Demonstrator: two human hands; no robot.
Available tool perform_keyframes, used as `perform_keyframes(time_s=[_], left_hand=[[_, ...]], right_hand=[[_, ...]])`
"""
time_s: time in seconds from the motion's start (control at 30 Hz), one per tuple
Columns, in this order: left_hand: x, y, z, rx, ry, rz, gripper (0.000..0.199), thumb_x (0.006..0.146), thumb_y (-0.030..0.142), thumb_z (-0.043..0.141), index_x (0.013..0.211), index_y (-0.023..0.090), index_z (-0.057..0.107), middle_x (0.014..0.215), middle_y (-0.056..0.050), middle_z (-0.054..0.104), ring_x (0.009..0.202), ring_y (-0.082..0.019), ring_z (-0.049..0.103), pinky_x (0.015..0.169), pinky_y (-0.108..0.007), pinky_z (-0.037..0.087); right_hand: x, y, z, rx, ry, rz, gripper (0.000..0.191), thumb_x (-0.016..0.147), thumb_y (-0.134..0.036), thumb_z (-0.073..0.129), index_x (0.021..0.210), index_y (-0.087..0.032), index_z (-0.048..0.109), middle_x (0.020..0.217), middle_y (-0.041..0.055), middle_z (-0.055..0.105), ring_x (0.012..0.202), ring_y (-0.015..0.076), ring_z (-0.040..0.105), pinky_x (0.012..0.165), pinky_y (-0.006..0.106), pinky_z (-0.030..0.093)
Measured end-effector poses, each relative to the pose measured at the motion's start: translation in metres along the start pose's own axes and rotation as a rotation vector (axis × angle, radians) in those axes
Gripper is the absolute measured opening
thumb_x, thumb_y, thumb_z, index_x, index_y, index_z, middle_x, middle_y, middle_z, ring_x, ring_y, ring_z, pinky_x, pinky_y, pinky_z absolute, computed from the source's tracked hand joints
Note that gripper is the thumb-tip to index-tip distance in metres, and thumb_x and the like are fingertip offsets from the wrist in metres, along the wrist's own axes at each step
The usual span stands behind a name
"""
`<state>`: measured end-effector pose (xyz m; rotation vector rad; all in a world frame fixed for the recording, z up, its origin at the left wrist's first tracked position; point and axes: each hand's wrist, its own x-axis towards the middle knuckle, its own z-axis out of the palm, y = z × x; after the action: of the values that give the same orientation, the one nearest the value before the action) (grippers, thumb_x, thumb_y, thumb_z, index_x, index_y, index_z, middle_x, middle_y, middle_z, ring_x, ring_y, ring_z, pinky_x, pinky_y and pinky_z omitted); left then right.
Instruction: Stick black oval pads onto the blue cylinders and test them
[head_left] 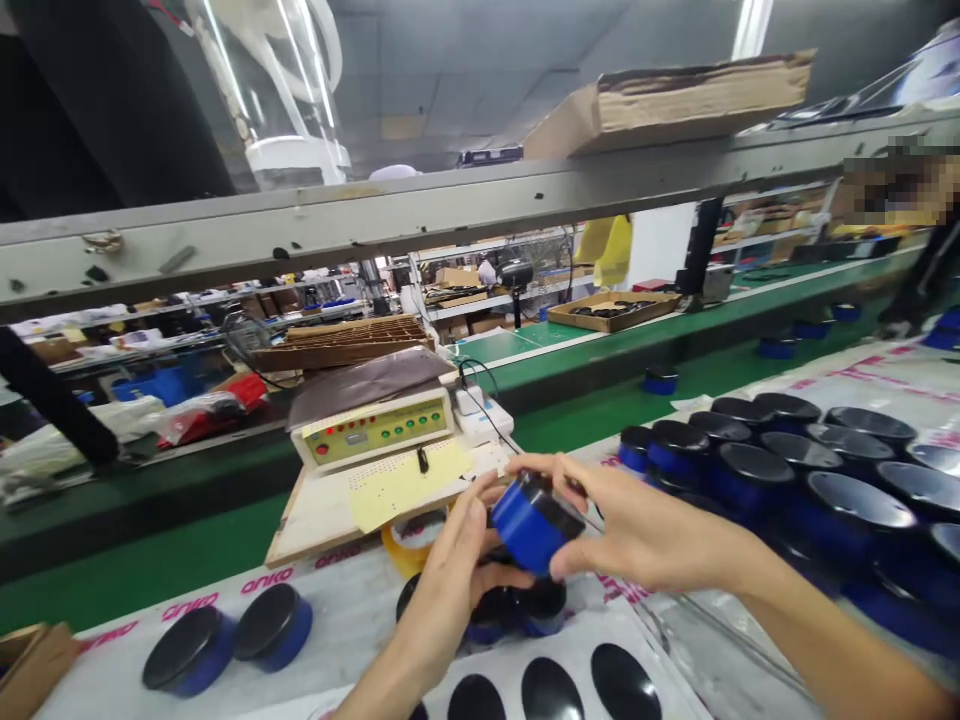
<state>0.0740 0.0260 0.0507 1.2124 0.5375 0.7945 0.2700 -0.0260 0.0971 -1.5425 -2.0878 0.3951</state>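
A blue round case with a black top (531, 530) is tilted between both hands, over the middle of the work surface. My left hand (457, 570) grips it from the left, fingers behind and below. From the right, my right hand (615, 520) closes on its upper edge and lower side. Under the hands stand several similar blue and black cases (541, 605), partly hidden. In front lies a white sheet (667, 690) with several black round discs (551, 690). Two more blue cases with black tops (271, 628) rest to the left.
Many blue cases with black lids (754, 475) crowd the right side. Behind the hands sits a control box (375, 435) with lights and a yellow paper (412, 485) before it. A green conveyor (555, 425) runs behind; a grey beam (450, 205) crosses above. A cardboard box (34, 670) stands at left.
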Motion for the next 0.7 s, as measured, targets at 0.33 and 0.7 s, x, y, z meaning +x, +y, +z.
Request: perform_keyframes(time_s=[0.33,0.7], left_hand=[[-0.015,0.038,-0.021,-0.617,-0.209,-0.117,0.045,0.086,0.044,0.058,0.109,0.005,0.065,0.107,-0.015,0.068,0.104,-0.03,0.063,0.076,-0.033,0.058],[-0.012,0.027,-0.019,-0.518,-0.097,-0.117,0.047,0.08,0.049,0.067,0.105,0.01,0.068,0.099,-0.014,0.071,0.087,-0.022,0.068,0.07,-0.028,0.058]], right_hand=[[0.0,-0.048,0.006,0.085,0.317,-0.247,0.029,0.099,-0.031,0.024,0.075,-0.025,0.039,0.068,-0.0015,0.054,0.056,0.0141,0.05,0.053,0.026,0.038],[0.012,-0.028,0.025,-0.102,0.246,-0.369,0.028,0.1,-0.031,0.037,0.076,-0.023,0.048,0.065,-0.0019,0.057,0.054,0.0138,0.051,0.051,0.028,0.031]])
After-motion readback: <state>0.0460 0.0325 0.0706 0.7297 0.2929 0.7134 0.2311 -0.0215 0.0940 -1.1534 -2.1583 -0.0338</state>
